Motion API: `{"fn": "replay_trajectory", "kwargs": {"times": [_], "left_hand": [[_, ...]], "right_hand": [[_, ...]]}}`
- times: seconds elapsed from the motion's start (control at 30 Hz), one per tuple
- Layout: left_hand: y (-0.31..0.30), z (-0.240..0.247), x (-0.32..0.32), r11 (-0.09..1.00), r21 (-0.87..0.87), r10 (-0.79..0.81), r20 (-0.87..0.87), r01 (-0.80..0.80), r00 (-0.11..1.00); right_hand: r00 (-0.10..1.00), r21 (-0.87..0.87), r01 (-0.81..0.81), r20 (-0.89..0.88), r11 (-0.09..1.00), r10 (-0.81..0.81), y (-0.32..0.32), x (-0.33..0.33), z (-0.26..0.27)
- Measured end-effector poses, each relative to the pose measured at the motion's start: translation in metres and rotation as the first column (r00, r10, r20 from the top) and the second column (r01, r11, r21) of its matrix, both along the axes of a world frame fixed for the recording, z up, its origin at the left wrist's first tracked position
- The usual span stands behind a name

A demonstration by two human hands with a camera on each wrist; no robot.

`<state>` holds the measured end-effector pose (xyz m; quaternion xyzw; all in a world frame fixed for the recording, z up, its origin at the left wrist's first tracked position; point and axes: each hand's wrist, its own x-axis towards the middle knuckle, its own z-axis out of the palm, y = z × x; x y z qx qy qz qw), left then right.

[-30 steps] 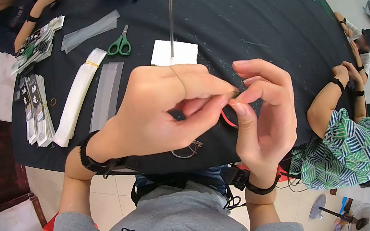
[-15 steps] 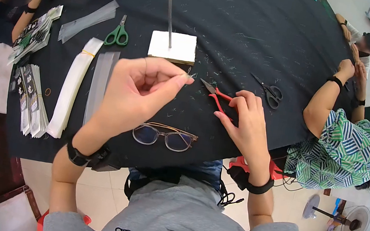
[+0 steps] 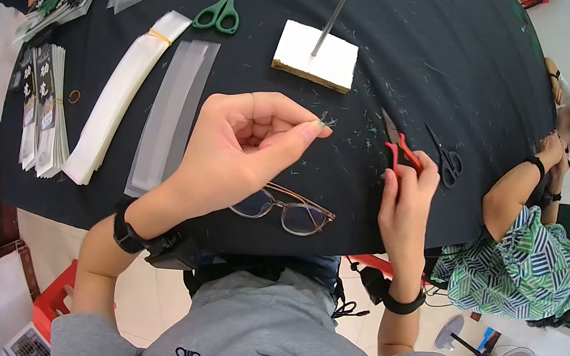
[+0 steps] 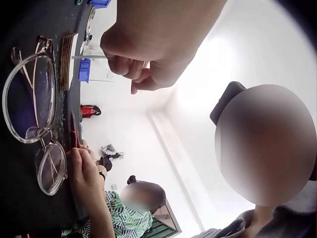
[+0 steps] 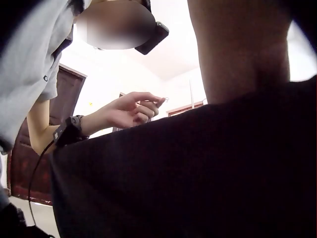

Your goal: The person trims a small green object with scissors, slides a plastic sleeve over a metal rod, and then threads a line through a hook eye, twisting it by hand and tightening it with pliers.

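My left hand [image 3: 249, 141] pinches a tiny greenish, wiry piece [image 3: 325, 121] between thumb and index finger, above the black cloth. To its right, my right hand [image 3: 411, 208] grips red-handled pliers [image 3: 396, 143] lying low over the cloth, their grey nose pointing away from me. In the left wrist view the left hand [image 4: 148, 47] has its fingers curled in, and the right hand [image 4: 86, 178] is lower down. The right wrist view shows the left hand [image 5: 131, 110] raised with the small piece at its fingertips; there, the pliers are hidden.
Eyeglasses [image 3: 286, 213] lie below my left hand. Black scissors [image 3: 448, 159] are right of the pliers. A white block [image 3: 314, 57] with a metal rod stands farther back. Green scissors [image 3: 219, 12], clear strips [image 3: 174, 113], a white bundle [image 3: 119, 103] and packets [image 3: 45, 113] lie left.
My hands have separated. The right hand moved to the pliers, took hold of their handles and shifted them slightly. The left hand still pinches the small piece. The head view has shifted.
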<state>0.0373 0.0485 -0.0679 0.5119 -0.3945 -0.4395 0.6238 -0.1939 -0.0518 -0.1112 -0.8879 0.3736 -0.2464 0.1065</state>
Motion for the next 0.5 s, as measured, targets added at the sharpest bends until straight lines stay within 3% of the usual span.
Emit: {"fn": "replay_trajectory", "kwargs": {"times": [0.1, 0.3, 0.5], "left_hand": [[0.002, 0.004, -0.001, 1.000, 0.011, -0.019, 0.030, 0.018, 0.999], [0.006, 0.000, -0.001, 0.999, 0.001, -0.046, 0.109, 0.046, 0.993], [0.006, 0.000, -0.003, 0.999, 0.015, -0.037, 0.100, 0.035, 0.994]], "right_hand": [[0.992, 0.219, -0.023, 0.126, 0.976, -0.005, 0.010, 0.001, 0.024], [0.970, 0.290, -0.196, 0.200, 0.937, 0.141, 0.021, 0.017, 0.043], [0.967, 0.311, -0.240, 0.159, 0.920, 0.199, 0.019, 0.021, 0.045]]}}
